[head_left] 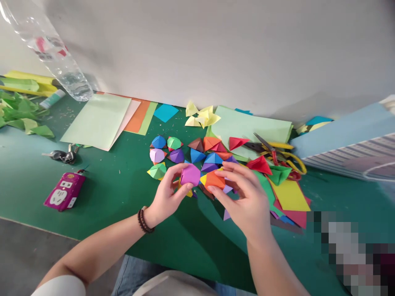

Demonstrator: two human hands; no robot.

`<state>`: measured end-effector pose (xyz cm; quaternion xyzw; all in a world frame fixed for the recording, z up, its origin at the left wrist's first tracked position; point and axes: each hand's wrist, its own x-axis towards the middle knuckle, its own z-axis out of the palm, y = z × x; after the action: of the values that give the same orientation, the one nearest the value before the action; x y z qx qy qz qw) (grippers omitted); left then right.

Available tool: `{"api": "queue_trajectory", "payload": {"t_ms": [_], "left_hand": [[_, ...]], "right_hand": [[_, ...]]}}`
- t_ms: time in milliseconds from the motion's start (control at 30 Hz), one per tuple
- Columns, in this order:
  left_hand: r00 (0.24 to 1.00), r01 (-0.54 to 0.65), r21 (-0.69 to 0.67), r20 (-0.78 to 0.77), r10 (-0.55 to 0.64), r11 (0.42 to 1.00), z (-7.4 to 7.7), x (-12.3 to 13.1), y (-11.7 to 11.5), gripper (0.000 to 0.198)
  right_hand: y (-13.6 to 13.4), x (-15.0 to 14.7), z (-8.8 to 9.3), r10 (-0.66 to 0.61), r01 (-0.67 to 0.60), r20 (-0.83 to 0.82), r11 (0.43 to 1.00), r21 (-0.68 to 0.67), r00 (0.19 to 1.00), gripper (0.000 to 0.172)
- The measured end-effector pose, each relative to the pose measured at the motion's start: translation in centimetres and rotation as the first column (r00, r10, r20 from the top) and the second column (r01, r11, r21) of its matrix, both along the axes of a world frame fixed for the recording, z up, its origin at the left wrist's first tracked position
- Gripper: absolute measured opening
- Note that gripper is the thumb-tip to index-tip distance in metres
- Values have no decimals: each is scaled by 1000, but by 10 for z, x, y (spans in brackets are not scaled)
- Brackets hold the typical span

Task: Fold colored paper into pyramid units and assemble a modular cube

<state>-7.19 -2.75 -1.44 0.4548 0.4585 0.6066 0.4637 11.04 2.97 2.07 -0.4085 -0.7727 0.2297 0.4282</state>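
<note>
My left hand pinches a purple folded paper piece between thumb and fingers. Facing it, my right hand grips an orange folded paper piece with a yellow corner. The two pieces are close together; whether they touch is hard to tell. Just beyond both hands, several folded paper pieces stand in rows on the table, among them a blue one, a green one and a lilac one. My right hand and its piece partly hide others in the group.
Paper sheets, pale yellow folded pieces and a plastic bottle lie along the wall. Scissors rest on papers at the right, near a blue box. Keys and a purple power socket sit left on the green table.
</note>
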Motion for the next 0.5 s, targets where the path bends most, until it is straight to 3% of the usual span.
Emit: {"api": "queue_trajectory", "payload": {"t_ms": [500], "left_hand": [[1000, 9, 53, -16, -8, 999, -3, 3, -3, 38]], "right_hand": [[-4, -9, -7, 50, -52, -39, 998, -43, 998, 30]]}}
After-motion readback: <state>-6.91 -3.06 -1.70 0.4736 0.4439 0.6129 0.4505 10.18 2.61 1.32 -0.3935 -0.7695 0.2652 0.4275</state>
